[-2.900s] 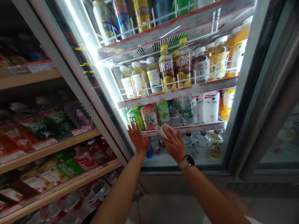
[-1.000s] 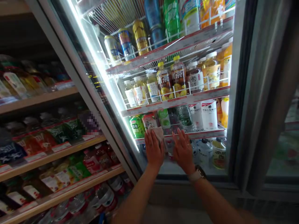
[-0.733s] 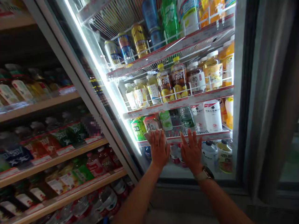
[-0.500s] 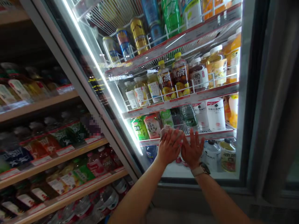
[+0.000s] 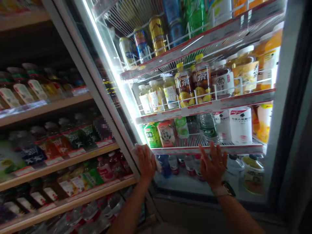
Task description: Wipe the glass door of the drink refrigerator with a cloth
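My left hand (image 5: 145, 163) presses a pale crumpled cloth (image 5: 137, 150) against the lower left edge of the glass door, beside the bright light strip. Its fingers lie over the cloth, holding it. To the right, my right hand (image 5: 213, 164) is spread with its palm toward the glass, wearing a watch (image 5: 228, 188) on the wrist; whether it touches the pane is hard to tell. Behind its fingertips, inside the fridge, stands a clear bottle with a green label (image 5: 208, 128). A red drink carton (image 5: 167, 134) shows above and right of my left hand.
The tall fridge holds several wire shelves of drinks, among them brown tea bottles (image 5: 201, 79), a gold can (image 5: 157, 35) and white packs (image 5: 240, 125). At left, an open wooden shelf unit (image 5: 51, 105) carries rows of bottles. A metal frame (image 5: 97, 97) stands between them.
My left hand has slid left with the cloth, from the middle of the glass to the door's edge. My right hand has shifted slightly right and down, apart from the left. The view has shifted.
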Tool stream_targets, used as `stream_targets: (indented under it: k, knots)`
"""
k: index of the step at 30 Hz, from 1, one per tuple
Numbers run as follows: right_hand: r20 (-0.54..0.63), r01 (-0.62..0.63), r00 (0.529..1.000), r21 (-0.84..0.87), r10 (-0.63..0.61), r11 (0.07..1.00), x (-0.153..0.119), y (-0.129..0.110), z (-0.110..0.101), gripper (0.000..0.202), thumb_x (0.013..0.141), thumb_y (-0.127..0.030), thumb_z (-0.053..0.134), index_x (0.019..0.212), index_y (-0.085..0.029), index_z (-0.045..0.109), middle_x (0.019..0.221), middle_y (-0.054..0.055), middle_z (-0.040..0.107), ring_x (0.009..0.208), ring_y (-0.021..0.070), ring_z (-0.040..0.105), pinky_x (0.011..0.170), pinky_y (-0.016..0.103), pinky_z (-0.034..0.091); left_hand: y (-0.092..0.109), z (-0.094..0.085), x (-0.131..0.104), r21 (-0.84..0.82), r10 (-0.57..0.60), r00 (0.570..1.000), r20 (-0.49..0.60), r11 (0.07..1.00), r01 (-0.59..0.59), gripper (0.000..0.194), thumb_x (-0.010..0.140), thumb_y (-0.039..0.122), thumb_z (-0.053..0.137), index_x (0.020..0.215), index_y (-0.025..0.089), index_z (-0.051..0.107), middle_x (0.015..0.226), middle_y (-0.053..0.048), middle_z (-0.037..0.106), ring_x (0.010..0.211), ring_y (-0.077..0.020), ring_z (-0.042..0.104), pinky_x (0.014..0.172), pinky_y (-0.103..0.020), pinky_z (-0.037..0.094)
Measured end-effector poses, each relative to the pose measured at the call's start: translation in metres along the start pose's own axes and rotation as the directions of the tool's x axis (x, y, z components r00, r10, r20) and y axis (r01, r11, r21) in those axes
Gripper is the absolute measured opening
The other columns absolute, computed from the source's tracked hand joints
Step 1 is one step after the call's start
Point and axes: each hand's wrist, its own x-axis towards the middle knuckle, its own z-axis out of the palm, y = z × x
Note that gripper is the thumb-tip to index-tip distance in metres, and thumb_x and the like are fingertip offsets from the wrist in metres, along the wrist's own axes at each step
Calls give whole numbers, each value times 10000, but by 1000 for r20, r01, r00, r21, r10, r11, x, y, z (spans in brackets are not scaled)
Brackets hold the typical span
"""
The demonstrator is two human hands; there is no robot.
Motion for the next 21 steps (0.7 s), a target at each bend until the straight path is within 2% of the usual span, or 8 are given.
stream_targets:
  k: [3, 7, 10, 17, 21]
  knots:
    - [3, -5, 1000, -36, 6, 999, -9, 5, 6, 630, 914, -250, 498, 1503, -394, 329, 1579, 57, 355, 1392, 323, 417, 1144, 531, 264, -5, -5, -1, -23, -222, 975, -4, 975, 222, 666, 968, 236, 427, 1563, 253, 127, 1645, -96, -123, 1511, -313, -44, 1197, -596, 153]
    - [4, -11, 1000, -63, 11, 998, -18, 9, 12, 610, 895, -271, 488, 1488, -370, 384, 1546, 76, 409, 1359, 345, 456, 1121, 564, 287, 14, -1, 2, -78, -319, 948, -3, 945, 318, 673, 986, 253, 386, 1569, 264, 51, 1643, -88, -156, 1508, -327, -77, 1198, -609, 115]
    - [-3, -17, 1000, -42, 17, 999, -19, 10, 11, 608, 887, -273, 504, 1480, -362, 404, 1536, 80, 423, 1351, 339, 466, 1115, 551, 303, 19, 1, 0, -73, -319, 948, 10, 945, 319, 674, 986, 251, 381, 1572, 240, 47, 1637, -100, -176, 1505, -340, -85, 1205, -591, 123]
    - [-71, 37, 997, -38, -40, 999, -19, 13, 13, 602, 883, -292, 510, 1471, -376, 414, 1522, 64, 445, 1329, 326, 489, 1105, 527, 318, 4, -6, -7, 12, -176, 984, 17, 984, 175, 718, 946, 203, 444, 1567, 239, 88, 1646, -108, -112, 1511, -296, -38, 1197, -566, 190]
    - [-105, 82, 991, -61, -88, 995, -20, 16, 17, 612, 875, -296, 516, 1472, -377, 412, 1531, 62, 435, 1330, 337, 490, 1096, 536, 333, 3, -7, -7, 14, -184, 983, 2, 983, 184, 710, 945, 212, 450, 1565, 239, 106, 1649, -107, -94, 1511, -294, -23, 1188, -565, 223]
